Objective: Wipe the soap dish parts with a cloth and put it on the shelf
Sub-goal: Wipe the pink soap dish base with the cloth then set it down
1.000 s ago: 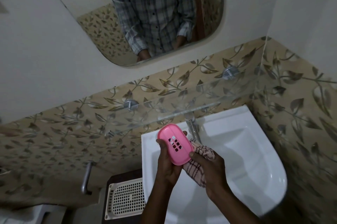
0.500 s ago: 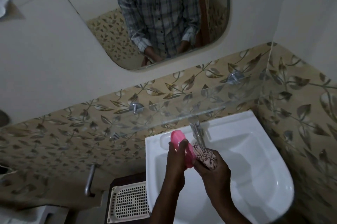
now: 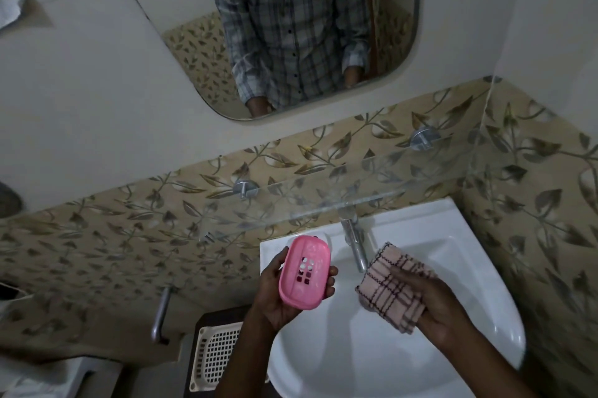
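The pink soap dish part point(image 3: 304, 269) is held up over the left rear corner of the white sink point(image 3: 453, 349), just below the front edge of the glass shelf point(image 3: 323, 200). Its long axis runs away from the person: the far end points toward the tiled wall point(image 3: 129, 235), leaning slightly right, and the near end sits in the palm. The slotted face is turned up toward the camera. The left hand point(image 3: 278, 297) has its grip closed round the part, thumb on the left rim and fingertips on the right rim.

To the right, apart from the dish, the right hand point(image 3: 433, 303) has its grip on a folded checked cloth point(image 3: 393, 287), fingers laid over its top. The metal tap point(image 3: 354, 245) stands between the two hands, at the back of the basin.

The shelf hangs on two round metal mounts against leaf-patterned tiles. Above it a mirror point(image 3: 323, 25) shows a checked shirt. Left of the sink lie a white perforated basket point(image 3: 215, 355) and a metal handle point(image 3: 161, 313).
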